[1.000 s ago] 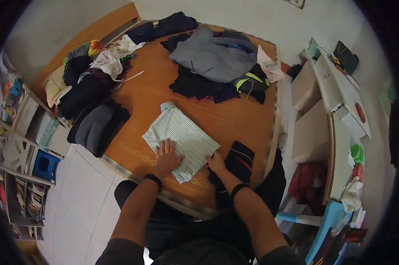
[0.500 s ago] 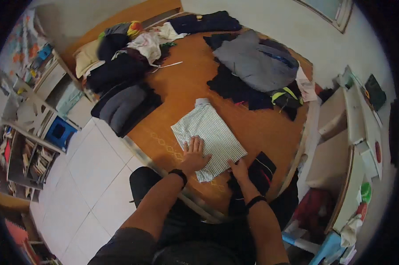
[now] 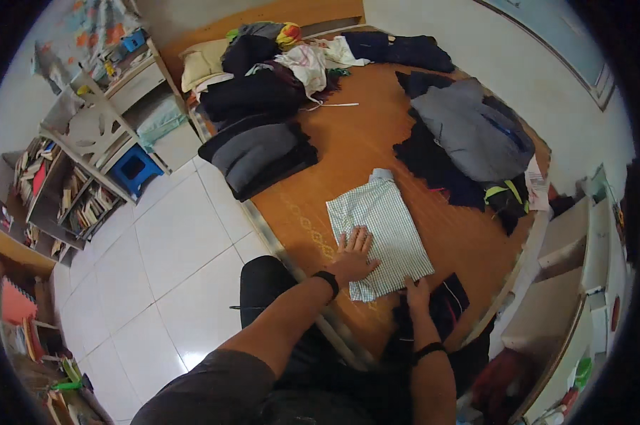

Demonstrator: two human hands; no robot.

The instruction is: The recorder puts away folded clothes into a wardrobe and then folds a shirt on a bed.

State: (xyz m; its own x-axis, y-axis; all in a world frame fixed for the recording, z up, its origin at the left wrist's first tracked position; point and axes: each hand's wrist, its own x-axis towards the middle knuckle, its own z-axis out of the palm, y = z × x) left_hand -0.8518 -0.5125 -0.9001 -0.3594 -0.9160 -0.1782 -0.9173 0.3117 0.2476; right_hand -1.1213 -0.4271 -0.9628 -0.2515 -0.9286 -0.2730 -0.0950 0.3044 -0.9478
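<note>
A pale checked shirt point(image 3: 391, 230) lies folded into a rough rectangle, its collar end pointing away from me. My left hand point(image 3: 355, 261) rests flat on the shirt's near left part, fingers spread. At the near right corner, my right hand point(image 3: 417, 292) has its thumb and fingers closed at the shirt's edge. Just beside that hand lies a dark garment point(image 3: 450, 301) with a pale stripe, partly hidden by my right arm.
The shirt lies on an orange-brown mat point(image 3: 348, 134) covering a bed. Dark folded clothes point(image 3: 263, 152) are stacked at the left, a grey garment point(image 3: 469, 127) tops a dark heap at the right. A blue stool point(image 3: 134, 170) and bookshelves point(image 3: 79, 195) stand on the left.
The whole scene has shifted rightward in the picture as the view turned left. Both hands keep their places on the shirt, which looks much the same.
</note>
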